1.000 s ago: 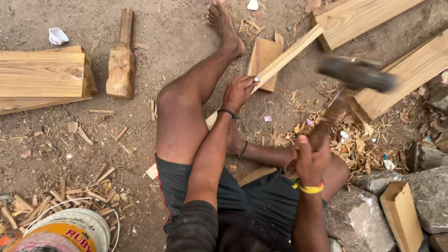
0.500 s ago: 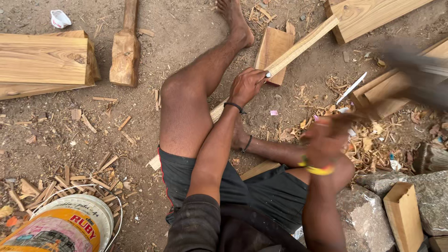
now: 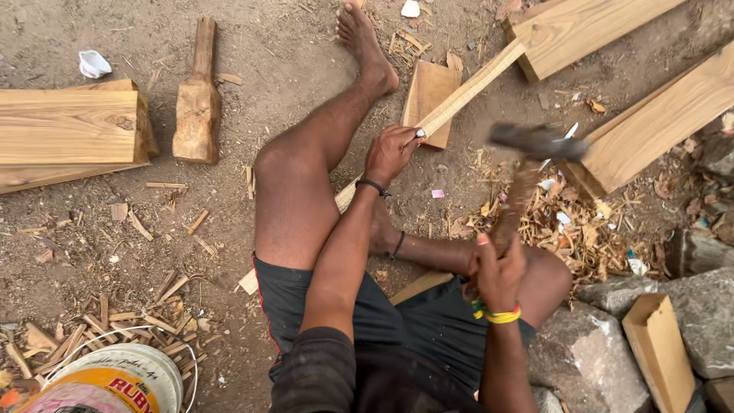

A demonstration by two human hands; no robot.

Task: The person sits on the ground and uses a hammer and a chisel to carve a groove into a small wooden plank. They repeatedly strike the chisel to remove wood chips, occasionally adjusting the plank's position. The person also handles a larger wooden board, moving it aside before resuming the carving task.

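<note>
While the left hand point(image 3: 390, 153) pins the long wooden strip point(image 3: 466, 88) against the ground, the right hand point(image 3: 497, 268), clamped on the adze point(image 3: 527, 164), looks mid-chop; aim matters next.

Bare dirt ground point(image 3: 290, 46) in daylight, wood chips point(image 3: 566, 229) scattered, stacked planks point(image 3: 69, 130), grey rocks point(image 3: 589, 359), wooden mallet point(image 3: 196, 107), plastic bucket point(image 3: 115, 382)
</note>
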